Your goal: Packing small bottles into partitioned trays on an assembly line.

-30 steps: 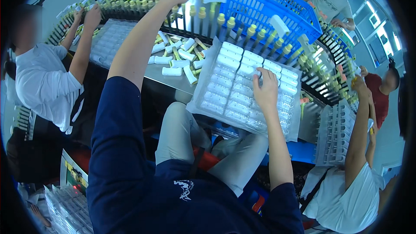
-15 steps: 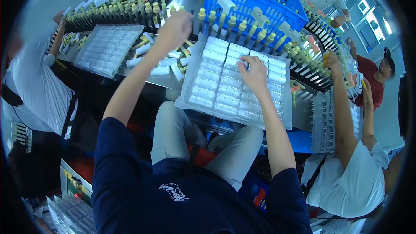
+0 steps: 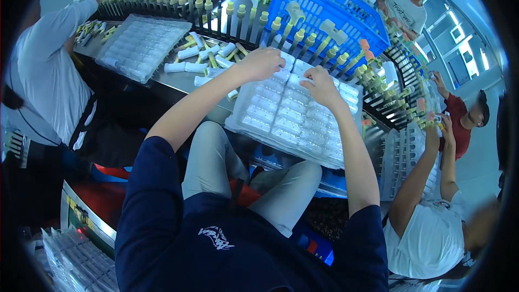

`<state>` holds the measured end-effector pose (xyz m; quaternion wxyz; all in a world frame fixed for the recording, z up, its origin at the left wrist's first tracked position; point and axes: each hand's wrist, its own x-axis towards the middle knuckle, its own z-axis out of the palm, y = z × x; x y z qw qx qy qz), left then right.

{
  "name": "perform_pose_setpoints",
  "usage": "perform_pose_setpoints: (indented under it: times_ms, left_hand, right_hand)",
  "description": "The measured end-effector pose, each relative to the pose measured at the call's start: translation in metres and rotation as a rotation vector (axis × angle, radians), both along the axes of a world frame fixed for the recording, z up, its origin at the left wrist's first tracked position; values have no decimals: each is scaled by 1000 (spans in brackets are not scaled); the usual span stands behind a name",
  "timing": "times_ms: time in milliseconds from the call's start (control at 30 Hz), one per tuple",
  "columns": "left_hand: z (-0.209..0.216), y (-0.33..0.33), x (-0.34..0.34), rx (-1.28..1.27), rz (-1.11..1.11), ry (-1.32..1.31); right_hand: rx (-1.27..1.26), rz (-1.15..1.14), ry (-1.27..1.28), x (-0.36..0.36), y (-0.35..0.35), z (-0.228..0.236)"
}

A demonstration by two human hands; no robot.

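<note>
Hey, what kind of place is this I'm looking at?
Most likely a factory packing line. Several people sit around a rotating rack of pegs carrying small white tubes, the person's hands fill a clear plastic blister tray with them, and a blue plastic crate stands behind.

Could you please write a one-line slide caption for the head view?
Both hands, left hand and right hand, rest on the far edge of a clear compartment tray beside loose white tubes.
</note>
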<state>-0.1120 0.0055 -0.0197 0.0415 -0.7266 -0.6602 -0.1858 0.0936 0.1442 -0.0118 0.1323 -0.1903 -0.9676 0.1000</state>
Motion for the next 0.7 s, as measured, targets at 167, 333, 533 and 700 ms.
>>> perform_pose_setpoints:
  times_ms: [167, 333, 533, 700]
  left_hand:
    - [-11, 4, -5, 21, -32, -121]
    - [-1, 5, 2, -49, 31, -44]
    - [-20, 12, 6, 10, 128, 83]
    - [-15, 15, 11, 47, 122, 159]
  right_hand:
    - [-149, -79, 296, 0, -9, 53]
    - [-27, -119, 483, -49, 0, 100]
    - [265, 35, 446, -151, 41, 83]
    - [128, -40, 499, -200, 24, 55]
